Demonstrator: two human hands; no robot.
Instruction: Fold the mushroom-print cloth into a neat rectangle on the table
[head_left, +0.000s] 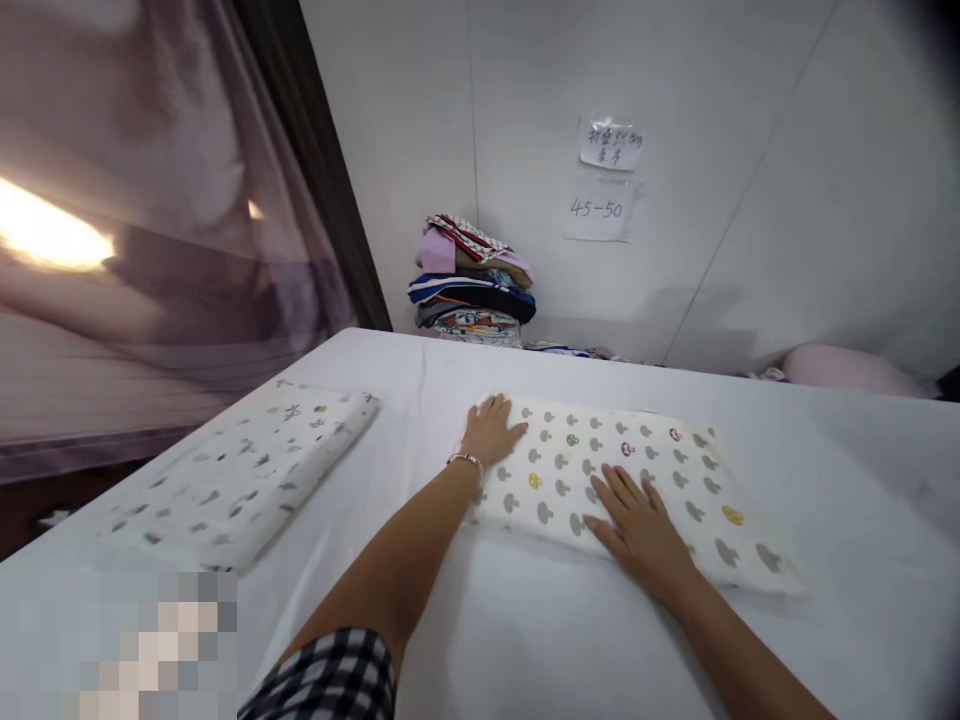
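Folded mushroom-print cloth point(581, 460) lies flat on the white table point(862, 500), long axis left-right, slanting nearer at the right, printed caps pointing away from the person. Left hand point(491, 432) rests on its left end, right hand point(645, 532) mid near edge, both opened flat, gripping nothing. I see another folded cloth point(247, 470) off left.

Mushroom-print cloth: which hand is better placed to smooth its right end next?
Right, most likely: the right hand lies spread near the front middle of the mushroom-print cloth, closer to that end. The left hand lies at the opposite end, so it seems better suited to steadying.
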